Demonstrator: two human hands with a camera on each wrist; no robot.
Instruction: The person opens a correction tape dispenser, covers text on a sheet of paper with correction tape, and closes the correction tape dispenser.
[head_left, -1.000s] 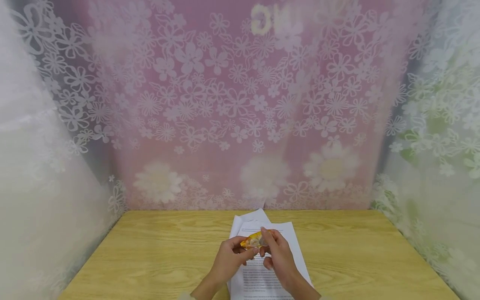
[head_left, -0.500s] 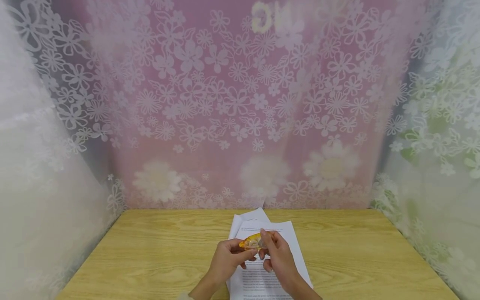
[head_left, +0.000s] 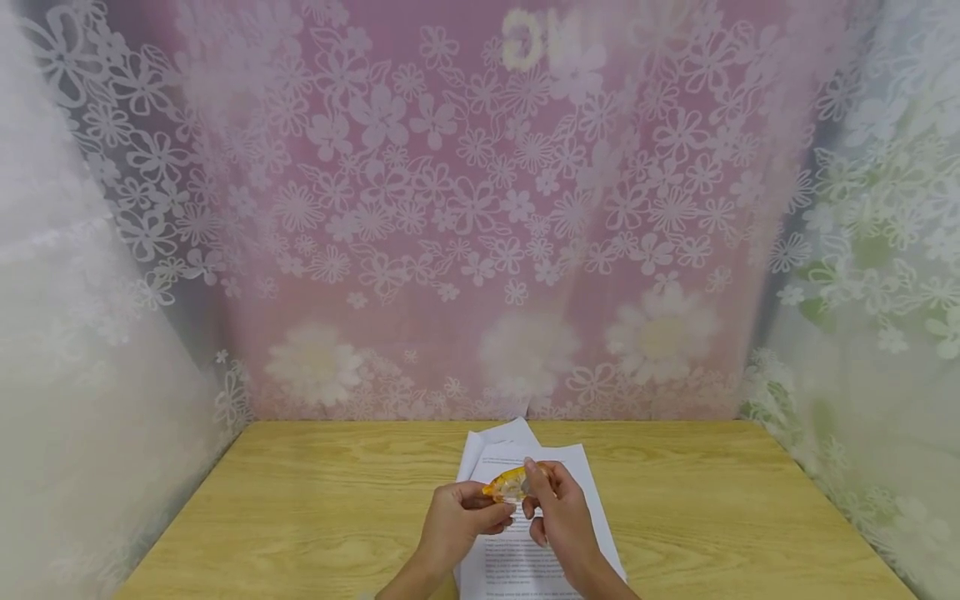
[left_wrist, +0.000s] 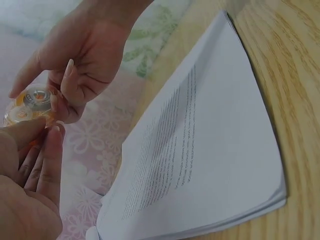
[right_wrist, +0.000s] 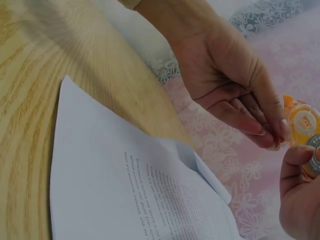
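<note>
An orange, see-through correction tape [head_left: 510,483] is held up between both hands over the printed sheets. My left hand [head_left: 453,523] pinches its left end between thumb and fingers. The right hand [head_left: 564,518] grips the other end, with the thumb laid along the upper side. Two round reels show through the clear case of the correction tape [right_wrist: 302,122] in the right wrist view, one of them grey. From the left wrist, the correction tape [left_wrist: 22,112] is partly covered by the left fingertips.
Below the hands lies a loose stack of printed paper [head_left: 592,533], its far sheets askew and one edge curled. It rests on a wood-grain table [head_left: 315,508]. Flower-patterned curtains [head_left: 480,250] hang behind the table and along both sides.
The left hand has dropped very slightly, and the correction tape has shifted a touch to the right. Both hands keep their hold, and the papers have not moved.
</note>
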